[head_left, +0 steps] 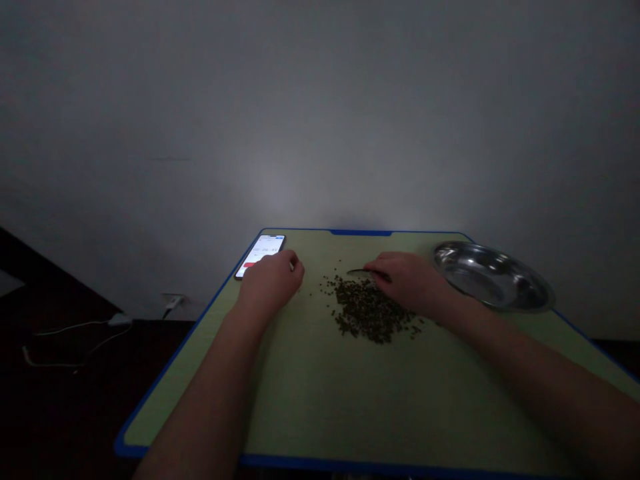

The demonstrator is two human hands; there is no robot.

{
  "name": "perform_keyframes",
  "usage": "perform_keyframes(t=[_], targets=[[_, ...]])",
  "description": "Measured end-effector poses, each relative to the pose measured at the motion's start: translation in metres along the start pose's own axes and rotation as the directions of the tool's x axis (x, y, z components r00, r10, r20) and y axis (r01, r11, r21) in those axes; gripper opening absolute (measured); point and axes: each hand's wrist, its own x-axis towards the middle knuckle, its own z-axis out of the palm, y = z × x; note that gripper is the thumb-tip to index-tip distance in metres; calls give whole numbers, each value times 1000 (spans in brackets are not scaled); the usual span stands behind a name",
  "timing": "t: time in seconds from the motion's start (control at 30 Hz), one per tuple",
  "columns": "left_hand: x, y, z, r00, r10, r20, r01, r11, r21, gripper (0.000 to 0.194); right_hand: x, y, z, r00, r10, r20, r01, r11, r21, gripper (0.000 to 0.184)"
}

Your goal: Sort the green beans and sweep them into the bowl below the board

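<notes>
Head view: slim tool [358, 271], perhaps metal, partly hidden by right hand [404, 280].

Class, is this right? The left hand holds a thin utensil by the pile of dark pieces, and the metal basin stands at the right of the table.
The hand is wrong: the head view shows the right hand holding the thin utensil by the pile of dark pieces. The metal basin does stand at the right of the table.

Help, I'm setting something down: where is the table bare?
Nearest the person, in front of the dark grains, and along the back edge of the table between phone and bowl. Crowded: right hand at the grains, left hand by the phone.
</notes>
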Motion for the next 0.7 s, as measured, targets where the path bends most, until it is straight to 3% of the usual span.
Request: perform_keyframes(t=[0.17,0.37,0.53,0.7], targets=[[0,-7,-10,990,-76,-120,69,996,-58,32,24,-17,9,999,-34,12,34,998,50,26],[1,-12,-16,927,-206,-313,107,946,-305,28,73,-27,11,998,-39,48,29,981,189,30],[2,-14,-14,879,-219,-423,49,925,-377,27,113,-18,24,978,32,208,-90,957,276,23],[2,-17,-12,839,-231,-493,-1,905,-425,27,129,-16,39,914,54,402,-196,926,321,32]])
